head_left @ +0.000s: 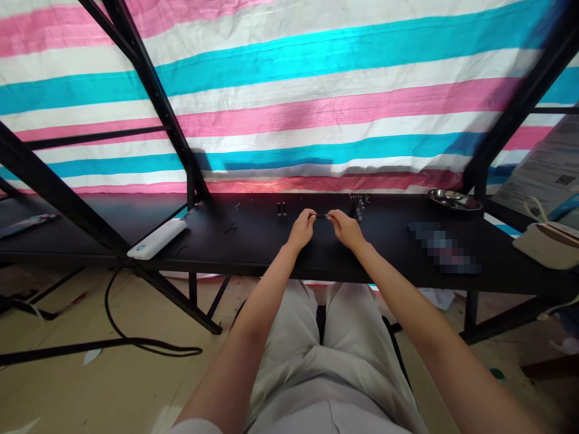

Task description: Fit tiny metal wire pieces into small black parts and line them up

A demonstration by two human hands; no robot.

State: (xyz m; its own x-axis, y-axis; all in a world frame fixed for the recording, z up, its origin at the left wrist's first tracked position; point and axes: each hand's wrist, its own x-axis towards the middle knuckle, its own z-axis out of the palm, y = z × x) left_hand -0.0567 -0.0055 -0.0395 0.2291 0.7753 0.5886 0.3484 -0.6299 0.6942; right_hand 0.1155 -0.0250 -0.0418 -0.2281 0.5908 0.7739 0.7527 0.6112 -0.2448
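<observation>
Both my hands reach out over a black table [253, 241]. My left hand [302, 229] and my right hand [342, 228] each pinch one end of a small dark part [321, 216] held between them just above the tabletop. The fingers of both hands are closed on it. The part is too small to name. Two small dark pieces [281, 209] stand just left of my left hand, and a cluster of small metal pieces [359, 207] stands just behind my right hand.
A white power bank [157, 239] with a black cable lies at the table's left front edge. A metal bowl [454, 199] sits at the back right, a beige pouch [549, 241] at the far right. Black frame bars cross left and right. A striped tarp hangs behind.
</observation>
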